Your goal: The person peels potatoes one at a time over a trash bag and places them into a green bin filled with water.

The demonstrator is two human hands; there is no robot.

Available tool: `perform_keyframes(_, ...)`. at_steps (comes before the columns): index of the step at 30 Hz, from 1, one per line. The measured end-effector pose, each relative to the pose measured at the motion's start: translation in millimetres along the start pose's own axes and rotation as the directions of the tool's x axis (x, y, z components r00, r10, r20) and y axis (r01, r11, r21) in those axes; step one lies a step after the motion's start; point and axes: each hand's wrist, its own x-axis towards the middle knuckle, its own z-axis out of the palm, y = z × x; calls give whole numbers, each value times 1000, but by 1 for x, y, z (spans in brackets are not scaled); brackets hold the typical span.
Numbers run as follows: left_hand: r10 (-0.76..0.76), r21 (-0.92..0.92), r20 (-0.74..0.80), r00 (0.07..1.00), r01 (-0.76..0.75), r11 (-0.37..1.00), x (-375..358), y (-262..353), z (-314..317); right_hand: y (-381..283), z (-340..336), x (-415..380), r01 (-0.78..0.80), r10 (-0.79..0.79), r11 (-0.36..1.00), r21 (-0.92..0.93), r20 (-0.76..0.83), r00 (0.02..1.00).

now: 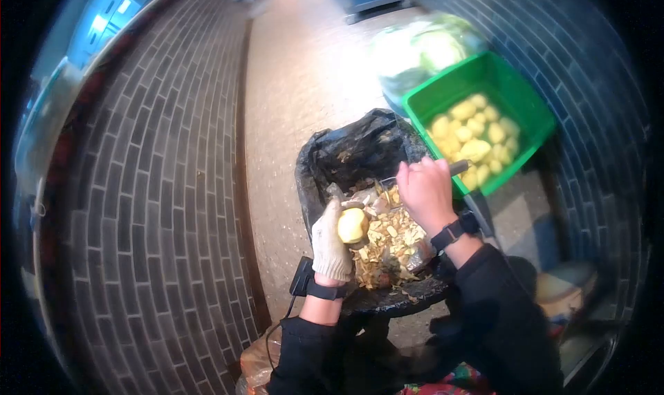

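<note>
My left hand [330, 241], in a whitish knit glove, grips a peeled yellow potato [353, 226] above a bin lined with a black bag [328, 156]. Peelings and scraps [391, 236] fill much of the bin below both hands. My bare right hand [425, 191] is closed around a peeler [458, 167]; its dark handle sticks out to the right and a thin metal end shows on the left, close to the potato but apart from it. Fingers partly hide the tool.
To the right stands a green crate [529, 111] with several peeled potatoes [477, 129] in it. Behind it is a clear plastic bag [408, 49] with pale green contents. A brick wall [152, 187] runs along the left, another along the right. A plastic bag [261, 357] lies at lower left.
</note>
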Motion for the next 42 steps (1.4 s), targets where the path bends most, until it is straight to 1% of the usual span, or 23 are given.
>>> perform_keyframes(1,-2,3,5,1000,2,1000,3,1,0,2,-1,1,-45,45,999,6,-3,999)
perform_keyframes(3,-112,-173,-49,992,102,980,10,-6,-4,-12,-9,-1,-40,38,996,83,29,999)
perform_keyframes(4,-142,-212,31,989,145,966,15,-14,-12,-20,-10,-4,-20,14,988,152,36,999)
perform_keyframes(5,-144,-224,28,989,146,964,15,-16,-8,-28,-11,-8,-6,-3,976,219,41,999)
perform_keyframes(7,-149,-370,-16,989,133,920,14,-20,7,-39,-13,-13,20,-33,967,254,50,998)
perform_keyframes(8,-90,-332,-20,996,78,940,10,-21,10,-43,-12,-15,53,-58,961,272,11,998)
perform_keyframes(11,-115,-298,-94,989,82,951,9,-24,11,-38,-7,-16,103,-94,956,277,-45,995)
perform_keyframes(13,-117,-272,-132,984,78,959,8,-20,4,-21,-4,-8,103,-103,995,13,23,994)
perform_keyframes(14,-137,-346,-25,990,121,931,4,-15,-4,-13,-3,2,76,-74,994,-72,25,997)
perform_keyframes(15,-151,-409,87,985,173,896,2,-9,-8,-12,-6,5,70,-68,995,-72,18,997)
perform_keyframes(17,-125,-386,67,990,141,911,5,-3,-6,-8,-15,6,-66,65,993,95,20,998)
perform_keyframes(19,-211,-429,14,977,196,882,9,-8,-5,-22,-16,0,7,-11,994,113,33,999)
perform_keyframes(22,-181,-439,60,982,189,879,11,-19,0,-38,-9,-11,125,-124,955,269,-20,992)
perform_keyframes(25,-186,-426,97,978,210,880,12,-19,-1,-34,-8,-8,98,-109,937,335,15,994)
perform_keyframes(27,-210,-414,101,972,234,880,11,-17,-8,-18,1,-5,70,-76,952,299,9,997)
perform_keyframes(28,-203,-421,236,950,288,860,8,-11,-16,-2,12,-8,4,-13,986,164,57,998)
perform_keyframes(29,-205,-404,245,948,292,867,6,-6,-13,0,10,-2,-66,64,998,20,92,994)
perform_keyframes(31,-240,-372,79,967,252,893,2,1,-7,-3,0,0,-71,65,995,68,89,994)
perform_keyframes(33,-232,-398,122,965,262,879,4,-4,-10,-19,-14,1,1,-9,969,247,31,999)
perform_keyframes(36,-185,-432,91,978,206,878,8,-9,-1,-34,-15,-8,60,-76,945,320,36,996)
perform_keyframes(38,-142,-386,106,984,172,906,4,-12,1,-41,-16,-11,103,-113,914,393,4,994)
perform_keyframes(40,-52,-308,87,995,77,948,8,-27,-7,-39,-14,-12,72,-89,920,386,26,996)
perform_keyframes(42,-60,-274,107,992,87,958,4,-28,-14,-30,-9,-10,36,-63,935,353,66,996)
